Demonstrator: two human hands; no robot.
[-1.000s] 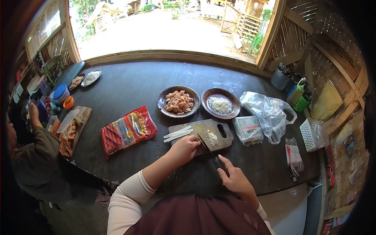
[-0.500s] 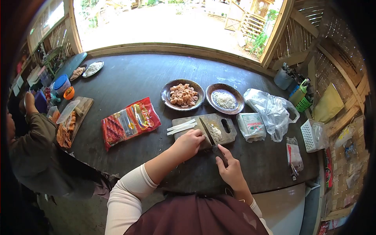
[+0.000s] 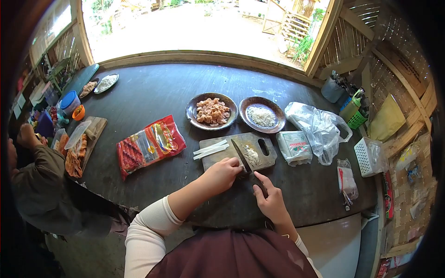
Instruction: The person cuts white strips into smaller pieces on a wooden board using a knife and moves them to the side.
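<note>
My right hand [image 3: 270, 200] grips the dark handle of a knife [image 3: 242, 156] whose blade lies across the wooden cutting board [image 3: 232, 141]. My left hand [image 3: 223, 173] presses down on something pale at the board's near edge, right beside the blade; what lies under the fingers is hidden. A small heap of thin white shreds [image 3: 251, 156] lies on the board just right of the blade. Two long white strips [image 3: 211, 149] lie at the board's left end.
Behind the board stand a dark bowl of orange-brown chunks [image 3: 212, 111] and a bowl of white shreds [image 3: 262, 116]. A red packet [image 3: 149, 146] lies left, a white packet [image 3: 295, 147] and clear plastic bag [image 3: 317, 129] right. Another person [image 3: 39, 180] works at a second board [image 3: 85, 143] far left.
The knife blade has slid left along the board toward my left hand, and my right hand moved slightly forward. The person at the left lowered an arm.
</note>
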